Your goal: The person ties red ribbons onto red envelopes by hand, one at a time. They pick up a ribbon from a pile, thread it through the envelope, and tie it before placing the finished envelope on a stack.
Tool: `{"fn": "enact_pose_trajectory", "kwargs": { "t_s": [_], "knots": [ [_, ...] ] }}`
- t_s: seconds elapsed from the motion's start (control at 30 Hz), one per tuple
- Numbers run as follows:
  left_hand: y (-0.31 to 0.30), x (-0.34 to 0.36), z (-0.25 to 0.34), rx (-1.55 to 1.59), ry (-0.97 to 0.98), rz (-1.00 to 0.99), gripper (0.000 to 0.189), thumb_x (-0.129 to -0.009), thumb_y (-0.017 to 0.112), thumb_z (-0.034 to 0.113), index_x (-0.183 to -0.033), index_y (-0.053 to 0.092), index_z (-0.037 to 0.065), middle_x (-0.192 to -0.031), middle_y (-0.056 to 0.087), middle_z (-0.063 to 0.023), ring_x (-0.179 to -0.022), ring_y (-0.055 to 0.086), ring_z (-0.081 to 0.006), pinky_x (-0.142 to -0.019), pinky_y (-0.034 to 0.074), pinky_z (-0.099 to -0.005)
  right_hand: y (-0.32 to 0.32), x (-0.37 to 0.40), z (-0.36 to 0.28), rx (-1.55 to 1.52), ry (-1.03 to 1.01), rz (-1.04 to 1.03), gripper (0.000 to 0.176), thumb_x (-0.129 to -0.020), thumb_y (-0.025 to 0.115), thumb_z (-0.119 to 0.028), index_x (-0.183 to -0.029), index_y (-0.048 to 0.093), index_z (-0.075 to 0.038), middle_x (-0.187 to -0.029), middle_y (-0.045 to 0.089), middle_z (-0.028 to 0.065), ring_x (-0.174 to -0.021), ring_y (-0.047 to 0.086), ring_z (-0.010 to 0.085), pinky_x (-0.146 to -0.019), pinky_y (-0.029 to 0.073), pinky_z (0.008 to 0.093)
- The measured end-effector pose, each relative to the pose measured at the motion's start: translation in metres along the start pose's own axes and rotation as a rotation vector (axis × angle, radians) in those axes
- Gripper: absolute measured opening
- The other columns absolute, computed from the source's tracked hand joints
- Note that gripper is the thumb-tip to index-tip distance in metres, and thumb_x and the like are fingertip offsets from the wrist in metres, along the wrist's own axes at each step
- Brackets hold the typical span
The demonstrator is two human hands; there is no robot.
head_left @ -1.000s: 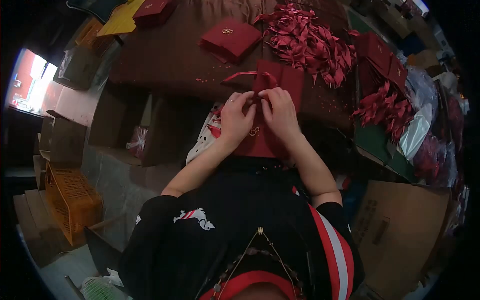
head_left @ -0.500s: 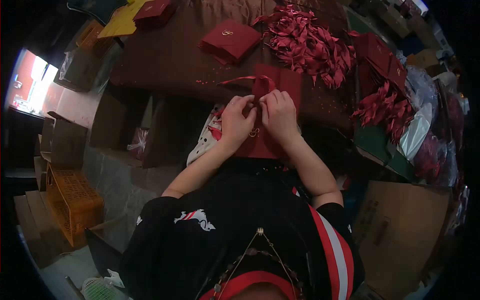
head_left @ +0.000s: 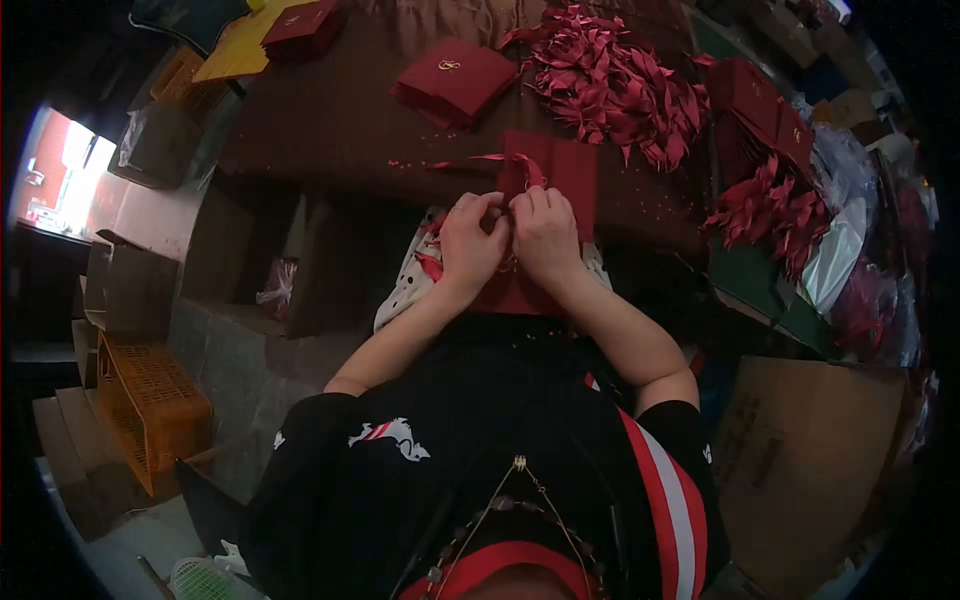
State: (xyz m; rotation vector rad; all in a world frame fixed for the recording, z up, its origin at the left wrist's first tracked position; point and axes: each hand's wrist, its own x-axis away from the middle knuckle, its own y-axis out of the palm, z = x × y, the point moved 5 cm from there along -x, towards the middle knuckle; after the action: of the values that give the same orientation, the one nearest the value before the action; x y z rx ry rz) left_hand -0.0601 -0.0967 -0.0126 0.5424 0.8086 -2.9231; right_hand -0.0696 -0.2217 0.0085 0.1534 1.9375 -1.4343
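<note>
A dark red paper bag [head_left: 568, 165] lies flat before me, over the table's near edge and toward my lap, a gold emblem partly covered by my right hand. A red ribbon [head_left: 468, 161] trails across its upper part and loops down to my fingertips. My left hand [head_left: 470, 240] is closed, thumb and fingers pinched at the bag's middle; what sits between them is hidden. Beside it, fingertips almost touching, my right hand [head_left: 545, 235] is closed on the ribbon's lower end.
On the brown tablecloth [head_left: 300, 125] lie a stack of red bags [head_left: 455, 82], a smaller stack [head_left: 302, 28] and a heap of red ribbons [head_left: 615, 85]. More bags [head_left: 757, 112] and ribbons [head_left: 770, 210] fill a box at right. Crates [head_left: 150, 400] and cartons [head_left: 815, 460] stand around.
My right hand has shifted slightly left and down, closer to my left hand. The ribbon's loop has narrowed and moved down toward the fingertips. The bag has slid a little left.
</note>
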Motion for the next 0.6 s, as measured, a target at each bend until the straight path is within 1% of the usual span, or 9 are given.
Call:
{"fn": "enact_pose_trajectory", "kwargs": {
  "t_s": [0.07, 0.13, 0.17, 0.2, 0.27, 0.37, 0.4, 0.47, 0.6],
  "knots": [
    [0.001, -0.002, -0.001, 0.008, -0.004, 0.013, 0.029, -0.084, 0.071, 0.005, -0.113, 0.071, 0.002, -0.095, 0.067, -0.0095, -0.085, 0.068, -0.0225, -0.076, 0.054, -0.0332, 0.001, -0.003, 0.004, 0.012, -0.007, -0.013, 0.013, -0.078, 0.065, -0.006, -0.088, 0.059, -0.003, -0.089, 0.057, 0.0134, -0.086, 0.057, 0.0304, -0.08, 0.048, 0.0407],
    [0.001, 0.0, 0.003, 0.019, -0.005, 0.014, 0.029, -0.084, 0.071, 0.005, -0.113, 0.071, 0.003, -0.095, 0.067, -0.0096, -0.085, 0.068, -0.0226, -0.077, 0.054, -0.0331, 0.001, -0.006, 0.013, -0.136, 0.038, -0.014, 0.011, -0.08, 0.065, -0.006, -0.089, 0.06, -0.004, -0.09, 0.058, 0.0135, -0.085, 0.058, 0.0314, -0.078, 0.049, 0.0411],
    [0.001, 0.001, 0.004, 0.029, -0.009, 0.016, 0.029, -0.084, 0.071, 0.005, -0.113, 0.071, 0.003, -0.095, 0.067, -0.0097, -0.086, 0.068, -0.0227, -0.077, 0.054, -0.0331, 0.007, -0.006, 0.02, -0.168, 0.111, -0.062, 0.009, -0.084, 0.066, -0.008, -0.09, 0.061, -0.003, -0.089, 0.061, 0.0139, -0.085, 0.06, 0.0331, -0.079, 0.051, 0.0431],
    [0.001, 0.002, 0.003, 0.026, -0.01, 0.016, 0.029, -0.084, 0.071, 0.005, -0.113, 0.071, 0.003, -0.095, 0.067, -0.0097, -0.086, 0.068, -0.0227, -0.077, 0.054, -0.0331, 0.008, -0.005, 0.022, -0.172, 0.112, -0.063, 0.009, -0.084, 0.066, -0.008, -0.09, 0.061, -0.003, -0.089, 0.061, 0.0139, -0.085, 0.06, 0.0331, -0.079, 0.051, 0.0431],
    [0.0, 0.001, 0.005, 0.023, 0.042, 0.055, 0.028, -0.085, 0.07, 0.004, -0.113, 0.071, 0.003, -0.096, 0.067, -0.0102, -0.087, 0.068, -0.0228, -0.077, 0.055, -0.0329, 0.006, -0.003, 0.027, -0.336, 0.137, -0.014, 0.01, -0.087, 0.066, -0.011, -0.09, 0.061, -0.003, -0.088, 0.063, 0.0144, -0.085, 0.063, 0.0344, -0.079, 0.053, 0.0444],
    [0.0, -0.001, 0.014, 0.019, 0.107, 0.068, 0.027, -0.086, 0.07, 0.003, -0.113, 0.071, 0.002, -0.097, 0.067, -0.0106, -0.087, 0.068, -0.0224, -0.078, 0.055, -0.0327, -0.005, -0.004, 0.029, -0.343, 0.22, 0.02, 0.01, -0.087, 0.066, -0.009, -0.091, 0.06, -0.002, -0.089, 0.065, 0.0149, -0.086, 0.065, 0.0351, -0.081, 0.054, 0.0442],
    [0.0, -0.001, 0.014, 0.018, 0.108, 0.067, 0.027, -0.086, 0.07, 0.003, -0.113, 0.071, 0.002, -0.097, 0.067, -0.0106, -0.087, 0.068, -0.0224, -0.078, 0.055, -0.0327, -0.003, -0.004, 0.029, -0.344, 0.22, 0.021, 0.01, -0.087, 0.066, -0.009, -0.091, 0.06, -0.002, -0.089, 0.065, 0.0149, -0.086, 0.065, 0.0351, -0.081, 0.054, 0.0442],
    [0.001, -0.003, 0.013, 0.064, 0.113, 0.086, 0.026, -0.087, 0.07, 0.002, -0.113, 0.071, 0.002, -0.096, 0.067, -0.0097, -0.086, 0.068, -0.0199, -0.077, 0.054, -0.0316, -0.004, -0.002, 0.029, -0.333, 0.189, 0.099, 0.011, -0.086, 0.067, -0.008, -0.091, 0.059, -0.002, -0.088, 0.064, 0.0148, -0.084, 0.064, 0.0357, -0.079, 0.053, 0.0441],
    [0.005, -0.001, 0.005, 0.127, 0.08, 0.075, 0.026, -0.086, 0.071, 0.001, -0.112, 0.071, 0.001, -0.094, 0.066, -0.0088, -0.084, 0.066, -0.0176, -0.076, 0.053, -0.0297, -0.004, 0.0, 0.027, -0.334, 0.171, 0.13, 0.013, -0.084, 0.068, -0.007, -0.092, 0.059, -0.003, -0.086, 0.062, 0.0141, -0.082, 0.063, 0.0351, -0.077, 0.053, 0.0436]
  ]
}}
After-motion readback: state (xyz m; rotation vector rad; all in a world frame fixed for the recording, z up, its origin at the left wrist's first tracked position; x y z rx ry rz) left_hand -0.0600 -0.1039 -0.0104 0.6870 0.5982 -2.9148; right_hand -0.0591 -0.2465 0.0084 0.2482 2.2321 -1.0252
